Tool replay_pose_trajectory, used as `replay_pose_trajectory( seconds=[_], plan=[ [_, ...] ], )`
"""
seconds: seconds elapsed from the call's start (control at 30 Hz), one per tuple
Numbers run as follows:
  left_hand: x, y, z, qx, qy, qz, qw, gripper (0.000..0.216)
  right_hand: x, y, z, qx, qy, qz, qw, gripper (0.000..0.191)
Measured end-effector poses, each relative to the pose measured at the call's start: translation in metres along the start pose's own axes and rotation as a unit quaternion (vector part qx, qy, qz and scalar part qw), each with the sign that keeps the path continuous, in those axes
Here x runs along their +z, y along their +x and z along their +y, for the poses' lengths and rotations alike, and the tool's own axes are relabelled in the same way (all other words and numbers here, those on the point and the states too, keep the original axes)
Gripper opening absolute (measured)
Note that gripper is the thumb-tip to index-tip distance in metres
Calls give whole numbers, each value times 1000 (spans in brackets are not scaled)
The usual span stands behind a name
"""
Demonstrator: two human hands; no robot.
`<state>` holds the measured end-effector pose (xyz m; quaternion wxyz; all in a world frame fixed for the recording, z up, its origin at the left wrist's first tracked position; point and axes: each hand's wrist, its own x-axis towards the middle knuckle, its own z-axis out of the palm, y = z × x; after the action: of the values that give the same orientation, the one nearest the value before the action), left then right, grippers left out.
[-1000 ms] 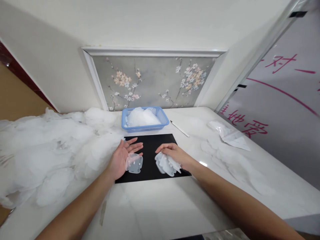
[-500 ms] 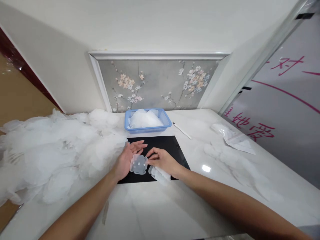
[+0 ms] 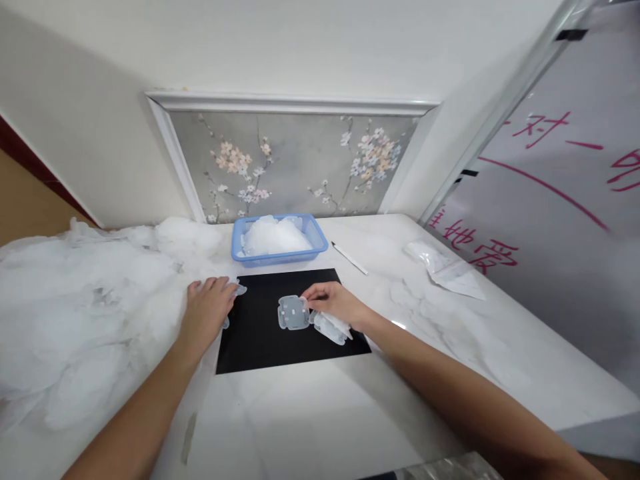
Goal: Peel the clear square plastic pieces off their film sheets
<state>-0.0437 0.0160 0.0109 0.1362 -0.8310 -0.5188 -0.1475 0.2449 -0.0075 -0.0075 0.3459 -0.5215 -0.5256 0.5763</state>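
Note:
A black mat (image 3: 260, 340) lies on the white marble table (image 3: 310, 413). My right hand (image 3: 333, 301) rests on the mat, fingers closed on a bunch of translucent plastic pieces (image 3: 331, 328), and its fingertips pinch the edge of one translucent square piece (image 3: 293, 312) lying flat on the mat. My left hand (image 3: 207, 310) lies palm down at the mat's left edge, fingers curled on a clear plastic piece (image 3: 239, 290) at the rim of a big white pile (image 3: 85, 313).
A blue basket (image 3: 279, 253) full of white pieces stands behind the mat. A thin white stick (image 3: 349, 258) lies to its right. A plastic bag (image 3: 445, 268) and loose clear pieces (image 3: 425, 300) lie at the right. A whiteboard with red writing (image 3: 550, 200) leans there.
My left hand gave up the square piece and moved left to the pile, turning palm down. My right hand took that piece and laid it on the mat.

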Motion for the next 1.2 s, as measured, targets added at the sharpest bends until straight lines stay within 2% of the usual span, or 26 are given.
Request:
replay_pose_trajectory(
  seconds=[0.13, 0.2, 0.23, 0.3, 0.37, 0.47, 0.6, 0.73, 0.9, 1.0, 1.1, 1.2],
  plan=[
    [-5, 0, 13, 25, -26, 59, 998, 23, -12, -1, 0, -2, -12, 1, 1000, 15],
    [-4, -3, 25, 66, -58, 64, 994, 22, -17, -1, 0, 1, -13, -3, 1000, 14],
    [-3, -6, 32, 100, -85, 54, 990, 21, -20, -1, 1, 2, -14, -5, 1000, 14],
    [-1, -10, 44, 166, -143, -3, 976, 18, -24, 0, 1, 5, -14, -11, 1000, 15],
    [0, -13, 50, 180, -184, -74, 964, 27, -27, 0, 2, 5, -13, -20, 1000, 16],
    [0, -14, 48, 107, -226, -125, 960, 33, -31, 0, 1, 17, 10, -31, 999, 21],
    [0, -13, 40, 9, -266, -140, 954, 43, -32, -1, -2, 64, 68, -27, 995, 26],
    [0, -12, 42, -60, -307, -151, 938, 43, -27, 1, 0, 70, 74, 1, 995, 25],
    [2, -8, 45, -82, -278, -148, 946, 37, -10, 4, 5, -12, 15, 60, 998, 23],
    [1, -7, 44, -91, -288, -162, 939, 19, -3, 2, 4, -30, -3, 61, 998, 22],
    [-4, -7, 46, -99, -370, -163, 909, 7, 1, 1, 3, -47, -20, 72, 996, 35],
    [-10, -8, 50, -150, -501, -198, 829, 13, 5, -1, 3, -62, 10, 51, 997, 52]
  ],
)
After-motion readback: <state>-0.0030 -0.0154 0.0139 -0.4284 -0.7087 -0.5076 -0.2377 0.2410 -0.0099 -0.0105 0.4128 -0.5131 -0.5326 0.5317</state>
